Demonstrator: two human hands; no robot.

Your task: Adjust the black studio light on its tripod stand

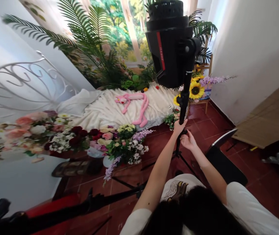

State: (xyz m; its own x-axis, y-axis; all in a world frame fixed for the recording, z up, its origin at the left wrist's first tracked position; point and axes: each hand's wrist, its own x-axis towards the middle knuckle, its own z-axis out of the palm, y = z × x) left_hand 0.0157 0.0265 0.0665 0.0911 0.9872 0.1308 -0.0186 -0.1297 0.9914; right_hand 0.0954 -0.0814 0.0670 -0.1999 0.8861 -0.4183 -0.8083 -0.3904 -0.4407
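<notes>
Inventory, from my own view, looking down past my white sleeves:

1. My left hand (179, 128): raised and closed on the black metal light stand pole (184, 98), with the palm against it.
2. My right hand (187, 141): half open, fingers loosely spread, just beside the same pole and lower than my left hand. I cannot tell whether it touches.
3. Black cylindrical studio light with a red stripe (167, 42): mounted at the top of the pole, above my hands.
4. Black tripod legs (180, 156): spread at the foot of the stand, on the dark red tile floor (203, 128).
5. Cream fluffy blanket (105, 114): draped over the floor beyond the stand, with a pink plush panther (137, 104) lying on it.
6. Bank of pink, white and dark red artificial flowers (78, 138): left of my hands, well apart from them.
7. Yellow sunflowers (196, 90): beyond the pole, on a small wooden chair (204, 101).
8. Green palm fronds (88, 34): behind the blanket.
9. White curled metal headboard (24, 81): far left.
10. Black chair with a silver edge (224, 164): just right of my right forearm.
</notes>
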